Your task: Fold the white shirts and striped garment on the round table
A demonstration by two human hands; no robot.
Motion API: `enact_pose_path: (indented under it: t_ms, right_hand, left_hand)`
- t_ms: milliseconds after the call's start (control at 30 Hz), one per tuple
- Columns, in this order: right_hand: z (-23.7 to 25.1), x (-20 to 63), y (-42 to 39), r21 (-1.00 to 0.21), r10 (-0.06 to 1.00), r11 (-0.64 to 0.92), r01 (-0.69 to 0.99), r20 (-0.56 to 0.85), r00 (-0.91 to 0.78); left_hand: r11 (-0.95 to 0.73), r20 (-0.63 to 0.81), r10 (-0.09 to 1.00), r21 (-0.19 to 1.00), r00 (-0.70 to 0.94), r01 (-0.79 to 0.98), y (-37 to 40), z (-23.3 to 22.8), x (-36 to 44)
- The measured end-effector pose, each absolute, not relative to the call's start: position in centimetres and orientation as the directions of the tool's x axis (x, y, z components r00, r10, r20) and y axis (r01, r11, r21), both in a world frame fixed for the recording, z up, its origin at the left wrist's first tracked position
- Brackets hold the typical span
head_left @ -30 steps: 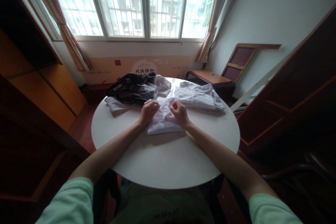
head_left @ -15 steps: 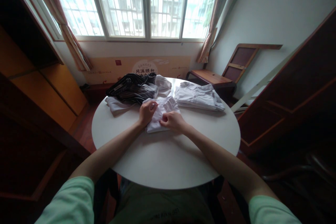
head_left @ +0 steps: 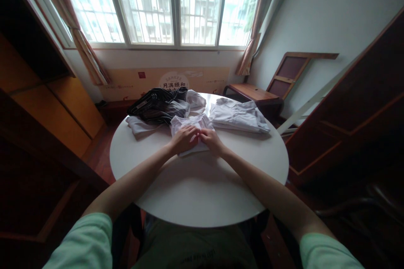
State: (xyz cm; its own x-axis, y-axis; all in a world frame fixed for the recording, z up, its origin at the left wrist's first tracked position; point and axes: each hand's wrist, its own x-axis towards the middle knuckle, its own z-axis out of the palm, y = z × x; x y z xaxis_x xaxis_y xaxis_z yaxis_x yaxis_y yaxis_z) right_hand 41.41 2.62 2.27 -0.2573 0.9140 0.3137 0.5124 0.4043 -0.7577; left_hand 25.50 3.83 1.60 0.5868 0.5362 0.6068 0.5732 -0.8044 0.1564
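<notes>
A folded white shirt [head_left: 202,122] lies on the round white table [head_left: 202,193] in front of me, partly covered by my hands. My left hand [head_left: 185,138] rests over its near left part, fingers curled and pinching the cloth near the middle. From the right, my right hand [head_left: 212,139] meets it, its thumb and fingers also closed on the fabric. The fingertips of both hands nearly touch. Exactly which part of the shirt they pinch is too small to make out.
Behind on the left is a heap with a black striped garment [head_left: 158,105] over pale clothes. A folded white garment [head_left: 238,117] lies to the right. Beyond the table stand a wooden chair [head_left: 255,92] and a printed board [head_left: 126,86] under the window.
My left hand has moved right and slightly nearer me, over the shirt. My right hand has shifted slightly up, so the two now come together at the shirt's middle.
</notes>
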Motion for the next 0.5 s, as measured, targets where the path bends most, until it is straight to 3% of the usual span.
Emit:
enact_pose_path:
  t_ms: [167,500]
  right_hand:
    - [2.3,41.8,2.9,-0.849,0.933,0.334,0.41,0.236,-0.271]
    - [1.9,42.2,3.4,-0.899,0.925,0.303,0.316,0.198,-0.325]
  left_hand:
    - [-0.736,0.53,0.654,0.284,0.539,0.614,4.3,0.9,25.6]
    - [-0.706,0.449,0.708,0.443,0.544,0.553,5.0,0.7,25.7]
